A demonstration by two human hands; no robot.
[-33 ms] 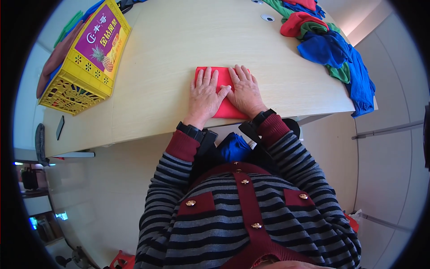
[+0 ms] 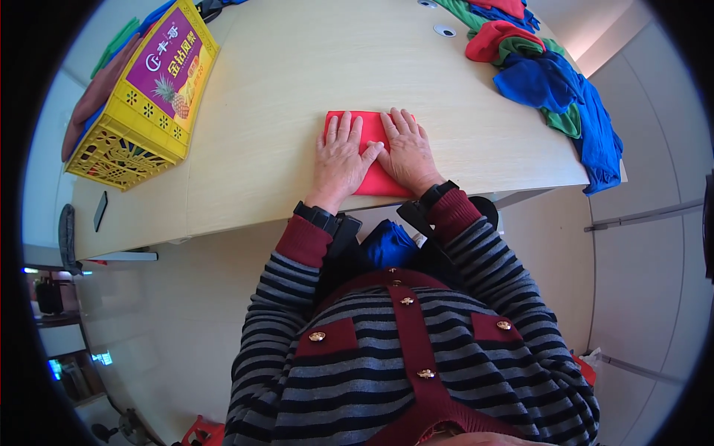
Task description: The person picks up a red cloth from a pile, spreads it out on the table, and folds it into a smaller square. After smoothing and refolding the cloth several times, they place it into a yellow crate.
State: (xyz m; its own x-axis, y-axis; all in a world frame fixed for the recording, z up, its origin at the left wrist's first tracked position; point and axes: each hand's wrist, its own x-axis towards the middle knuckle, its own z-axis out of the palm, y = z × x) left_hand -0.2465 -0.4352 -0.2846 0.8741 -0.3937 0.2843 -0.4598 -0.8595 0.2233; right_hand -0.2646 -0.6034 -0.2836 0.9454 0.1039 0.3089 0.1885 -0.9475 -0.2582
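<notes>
both hands, left hand (image 2: 340, 160) and right hand (image 2: 407, 152), press flat, fingers spread, on a folded red cloth (image 2: 372, 178).

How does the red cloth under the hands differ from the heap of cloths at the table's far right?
The red cloth lies folded flat in a neat rectangle; the heap of cloths is crumpled and loose. The red cloth is one piece in one colour; the heap mixes red, green and blue. The left hand and right hand press flat on the red cloth; nothing touches the heap, which hangs over the table edge. Both rest on the table.
</notes>
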